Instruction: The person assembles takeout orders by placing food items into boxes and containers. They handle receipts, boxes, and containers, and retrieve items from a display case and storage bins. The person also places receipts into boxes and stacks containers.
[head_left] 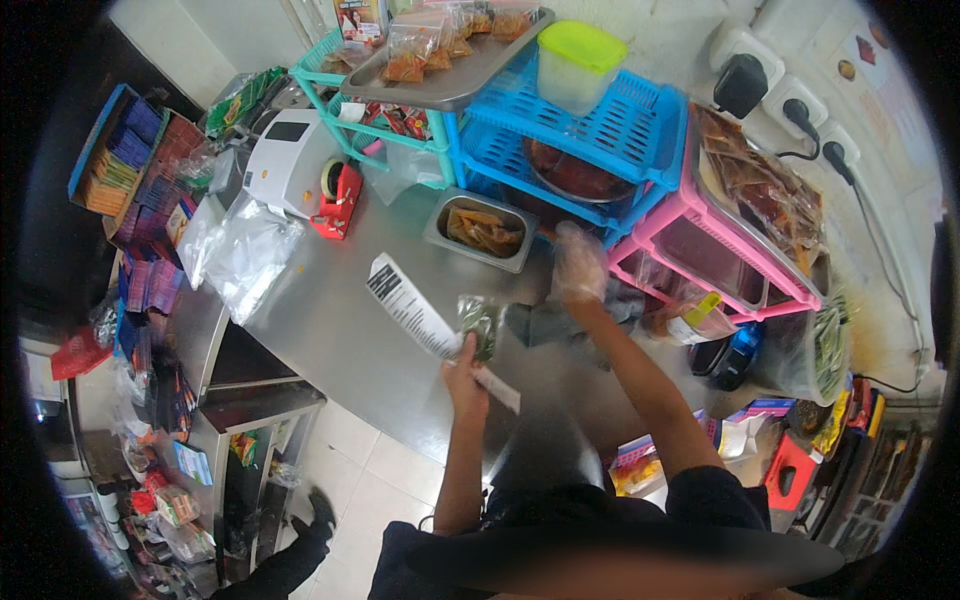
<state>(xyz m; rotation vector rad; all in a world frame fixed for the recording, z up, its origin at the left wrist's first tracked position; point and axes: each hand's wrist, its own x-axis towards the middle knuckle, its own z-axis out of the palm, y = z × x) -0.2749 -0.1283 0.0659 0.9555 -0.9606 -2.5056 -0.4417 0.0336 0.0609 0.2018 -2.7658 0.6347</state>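
Note:
My left hand (464, 382) is closed on a long printed paper slip (412, 308) and a small clear plastic bag (482, 325) with something green inside. The slip runs past both sides of my fingers. A clear plastic glove covers my right hand (582, 265), which reaches to the lower front of the blue plastic rack (625, 125). Its fingers are blurred under the glove, so whether they hold anything is unclear. Just left of that hand, a rectangular metal pan (478, 232) holds brownish-yellow pieces. A dark grey cloth (545, 325) lies on the steel table below the gloved hand.
A metal tray (450, 75) with filled bags and a green-lidded tub (575, 70) sit on the racks. A pink rack (690, 250) stands right. Left are a red tape dispenser (338, 200), a white printer (290, 160) and clear bags (250, 255). Another person's leg (290, 560) shows lower left.

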